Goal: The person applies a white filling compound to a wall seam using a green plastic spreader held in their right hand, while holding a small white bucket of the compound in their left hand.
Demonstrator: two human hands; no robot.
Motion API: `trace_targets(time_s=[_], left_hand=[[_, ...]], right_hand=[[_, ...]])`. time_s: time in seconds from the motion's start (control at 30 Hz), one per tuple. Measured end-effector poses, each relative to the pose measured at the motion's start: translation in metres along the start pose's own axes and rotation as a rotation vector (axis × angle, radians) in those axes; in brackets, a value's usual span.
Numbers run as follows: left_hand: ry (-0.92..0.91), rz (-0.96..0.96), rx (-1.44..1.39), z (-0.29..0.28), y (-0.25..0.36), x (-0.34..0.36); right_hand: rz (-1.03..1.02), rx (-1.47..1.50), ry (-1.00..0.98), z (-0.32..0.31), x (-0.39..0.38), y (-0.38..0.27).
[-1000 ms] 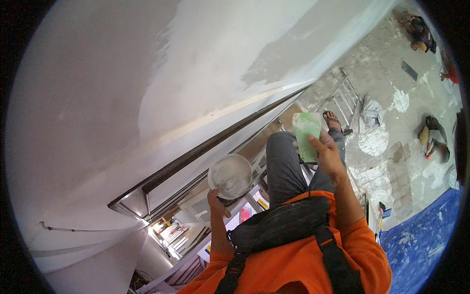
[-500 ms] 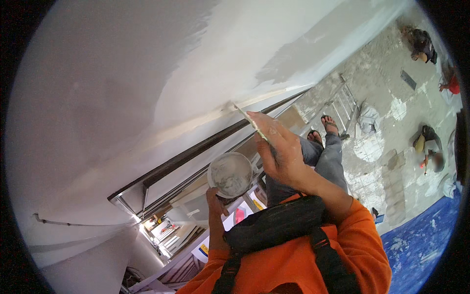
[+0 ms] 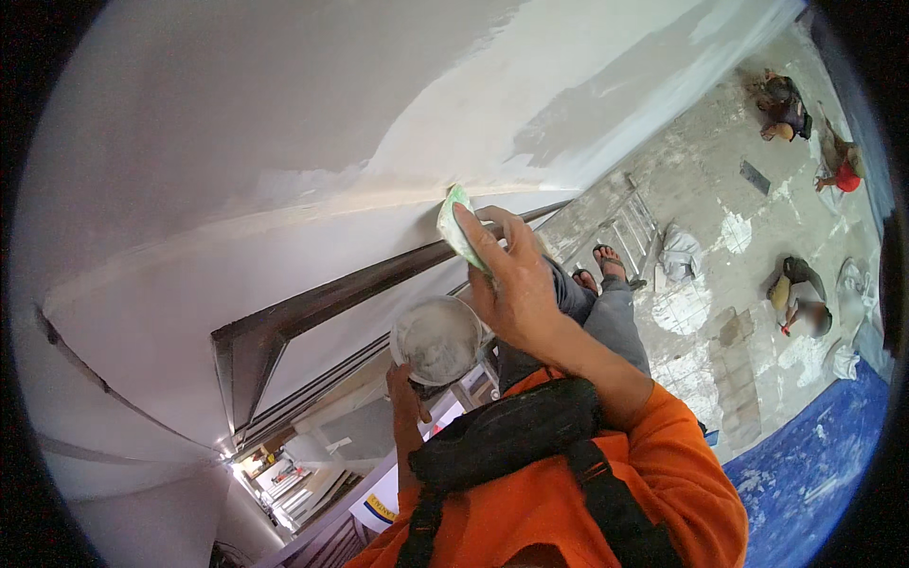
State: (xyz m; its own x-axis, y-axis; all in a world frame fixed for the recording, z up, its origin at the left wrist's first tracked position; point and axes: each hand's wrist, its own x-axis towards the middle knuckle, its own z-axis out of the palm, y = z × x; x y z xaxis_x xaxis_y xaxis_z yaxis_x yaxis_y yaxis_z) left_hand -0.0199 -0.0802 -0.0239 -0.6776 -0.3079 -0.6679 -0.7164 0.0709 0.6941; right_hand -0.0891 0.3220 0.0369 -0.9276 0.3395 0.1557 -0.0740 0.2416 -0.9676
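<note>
My right hand point(image 3: 511, 275) grips a flat pale-green putty blade point(image 3: 455, 225), smeared with white compound, with its edge at a cream seam on the white wall point(image 3: 360, 104), just above a dark frame point(image 3: 312, 289). Lighter and darker grey patches show on the wall. My left hand point(image 3: 402, 388) holds a round white container point(image 3: 436, 339) with pale compound in it, lower and to the left of my right hand.
Far below, three people point(image 3: 786, 109) point(image 3: 838, 166) point(image 3: 800, 298) are on the stained grey floor point(image 3: 720, 180), with a metal ladder point(image 3: 630, 227), white sacks point(image 3: 680, 251) and a blue tarp point(image 3: 805, 454). My sandalled feet point(image 3: 606, 265) hang above the floor. A dark pipe point(image 3: 104, 379) crosses the wall at left.
My right hand has raised the blade from above my legs up and leftward to the wall seam, turning it edge-on. The view has shifted slightly. The container stays in my left hand.
</note>
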Motion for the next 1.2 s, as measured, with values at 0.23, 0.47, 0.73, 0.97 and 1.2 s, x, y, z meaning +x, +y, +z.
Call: trace_targets(time_s=[0.23,0.47,0.73,0.97,1.2], left_hand=[[-0.103,0.262,0.319,-0.022,-0.01,0.002],[-0.094,0.015,0.03,0.0,0.005,-0.002],[-0.142,-0.022,0.078,-0.001,0.006,0.01],[-0.162,-0.029,0.069,0.002,0.003,0.011],[-0.148,-0.024,0.092,-0.011,-0.002,0.012]], right_hand=[[-0.135,0.329,-0.246,-0.077,0.032,0.029],[0.019,0.324,-0.184,-0.069,0.032,0.036],[0.005,0.176,-0.256,-0.071,0.044,0.017],[-0.123,0.205,-0.279,-0.083,0.054,0.005],[0.126,0.364,-0.317,-0.092,0.048,0.03]])
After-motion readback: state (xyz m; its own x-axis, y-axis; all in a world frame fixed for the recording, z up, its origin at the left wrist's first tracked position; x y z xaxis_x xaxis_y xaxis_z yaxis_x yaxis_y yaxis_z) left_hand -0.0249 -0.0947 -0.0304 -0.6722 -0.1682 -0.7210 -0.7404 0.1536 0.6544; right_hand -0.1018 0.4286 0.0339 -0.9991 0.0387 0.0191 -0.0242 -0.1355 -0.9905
